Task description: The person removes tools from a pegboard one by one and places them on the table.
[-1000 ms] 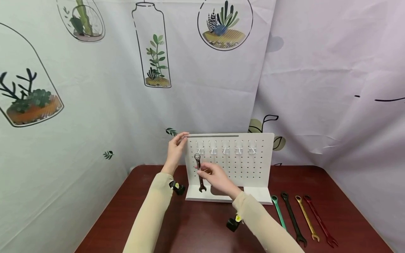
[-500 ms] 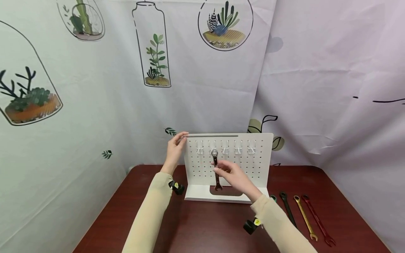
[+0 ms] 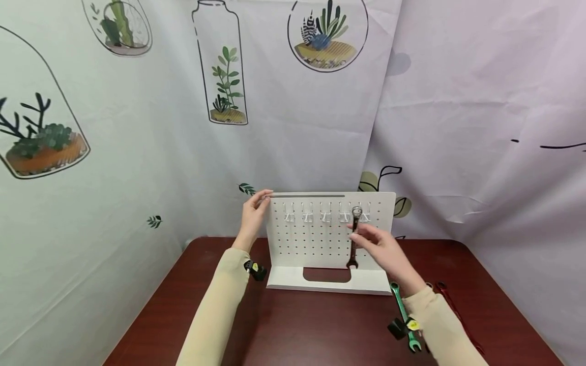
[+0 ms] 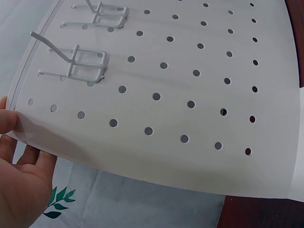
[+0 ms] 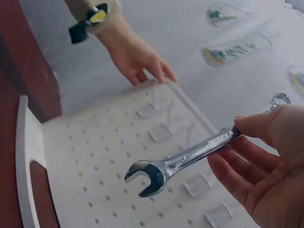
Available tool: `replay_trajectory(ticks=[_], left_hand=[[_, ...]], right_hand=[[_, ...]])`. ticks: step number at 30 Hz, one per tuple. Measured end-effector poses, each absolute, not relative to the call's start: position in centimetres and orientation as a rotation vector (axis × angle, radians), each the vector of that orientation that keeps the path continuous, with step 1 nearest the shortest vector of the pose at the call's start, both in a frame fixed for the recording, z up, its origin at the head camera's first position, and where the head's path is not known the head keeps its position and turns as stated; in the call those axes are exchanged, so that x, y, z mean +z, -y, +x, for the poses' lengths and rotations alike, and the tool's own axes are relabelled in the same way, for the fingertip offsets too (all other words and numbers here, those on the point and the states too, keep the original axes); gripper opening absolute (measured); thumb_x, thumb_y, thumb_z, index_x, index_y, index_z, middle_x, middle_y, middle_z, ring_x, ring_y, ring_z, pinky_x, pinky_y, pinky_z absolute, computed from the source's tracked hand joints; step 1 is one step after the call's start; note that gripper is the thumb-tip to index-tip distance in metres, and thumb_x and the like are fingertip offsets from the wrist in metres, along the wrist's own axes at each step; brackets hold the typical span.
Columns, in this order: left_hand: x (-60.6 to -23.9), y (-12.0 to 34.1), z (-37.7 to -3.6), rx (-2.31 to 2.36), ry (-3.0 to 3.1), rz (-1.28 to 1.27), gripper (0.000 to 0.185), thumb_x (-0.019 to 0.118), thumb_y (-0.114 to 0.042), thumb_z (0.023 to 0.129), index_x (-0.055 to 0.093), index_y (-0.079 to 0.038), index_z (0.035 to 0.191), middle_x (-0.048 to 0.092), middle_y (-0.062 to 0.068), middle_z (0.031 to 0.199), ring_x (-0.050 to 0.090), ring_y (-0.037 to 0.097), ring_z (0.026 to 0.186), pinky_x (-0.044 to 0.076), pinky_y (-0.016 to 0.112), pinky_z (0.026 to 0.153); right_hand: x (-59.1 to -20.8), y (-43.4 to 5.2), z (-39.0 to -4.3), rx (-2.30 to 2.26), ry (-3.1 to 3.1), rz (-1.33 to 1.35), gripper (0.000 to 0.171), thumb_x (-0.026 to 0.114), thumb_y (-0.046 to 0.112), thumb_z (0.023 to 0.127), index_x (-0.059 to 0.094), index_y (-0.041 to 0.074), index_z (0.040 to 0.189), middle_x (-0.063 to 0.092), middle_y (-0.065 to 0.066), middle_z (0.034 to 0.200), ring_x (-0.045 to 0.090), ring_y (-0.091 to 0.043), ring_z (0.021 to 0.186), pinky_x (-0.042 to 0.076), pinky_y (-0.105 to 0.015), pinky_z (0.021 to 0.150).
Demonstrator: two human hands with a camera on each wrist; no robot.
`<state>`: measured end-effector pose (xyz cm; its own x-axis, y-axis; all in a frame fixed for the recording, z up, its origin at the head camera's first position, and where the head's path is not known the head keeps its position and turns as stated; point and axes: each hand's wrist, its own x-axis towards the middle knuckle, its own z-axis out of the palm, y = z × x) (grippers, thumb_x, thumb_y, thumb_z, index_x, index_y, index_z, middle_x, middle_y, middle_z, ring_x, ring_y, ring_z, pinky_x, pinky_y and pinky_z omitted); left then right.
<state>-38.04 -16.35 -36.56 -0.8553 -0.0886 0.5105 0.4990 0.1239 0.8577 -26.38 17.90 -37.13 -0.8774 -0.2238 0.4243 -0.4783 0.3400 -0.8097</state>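
Note:
A silver combination wrench (image 5: 190, 154) is pinched between thumb and fingers of my right hand (image 3: 385, 251). In the head view it hangs nearly upright, ring end up, in front of the two rightmost hooks of a white pegboard (image 3: 316, 239). It looks apart from the board. My left hand (image 3: 253, 216) grips the board's upper left corner, thumb on the front face and fingers behind, as the left wrist view shows. White wire hooks (image 4: 85, 64) sit in a row along the upper board; none carries a tool.
On the dark red table (image 3: 293, 325) at the right lie a green wrench (image 3: 403, 315) and a red wrench (image 3: 453, 305). My right forearm mostly hides other wrenches there. The board's white base (image 3: 284, 278) has a cutout. A patterned cloth (image 3: 320, 142) hangs behind.
My right hand has carried the silver wrench rightward and slightly up, from the leftmost hook across to the rightmost ones. The left hand has kept its grip on the board's corner.

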Motion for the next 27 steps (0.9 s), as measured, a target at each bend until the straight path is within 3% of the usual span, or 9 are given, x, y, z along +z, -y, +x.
replay_trajectory(ticks=[9,18,27], left_hand=[[-36.6,16.5,-38.1,-1.796,1.978,-0.415,0.028,0.059,-0.019,0.104,0.068,-0.007,0.127,0.061,0.011,0.134,0.057,0.027,0.12,0.042,0.049,0.103],[-36.5,16.4,-38.2,-1.747,1.969,-0.421,0.025,0.059,-0.015,0.104,0.069,-0.007,0.126,0.061,0.01,0.135,0.056,0.026,0.125,0.042,0.047,0.105],[-36.7,16.3,-38.3,-1.759,1.966,-0.422,0.025,0.059,-0.014,0.103,0.069,-0.007,0.125,0.062,0.01,0.134,0.058,0.027,0.123,0.043,0.047,0.104]], right_hand=[[-36.7,-23.0,-25.3,1.439,2.368,0.471,0.04,0.06,0.033,0.103,0.063,0.01,0.135,0.069,-0.006,0.12,0.062,-0.002,0.105,0.051,-0.02,0.085],[-35.7,-27.8,-23.9,1.442,2.303,0.458,0.036,0.057,0.023,0.105,0.061,0.008,0.138,0.07,0.017,0.107,0.064,-0.002,0.096,0.05,-0.018,0.081],[-36.3,-32.5,-22.4,1.501,2.338,0.377,0.039,0.056,0.02,0.105,0.057,0.016,0.144,0.07,0.021,0.109,0.063,0.003,0.099,0.047,-0.013,0.08]])
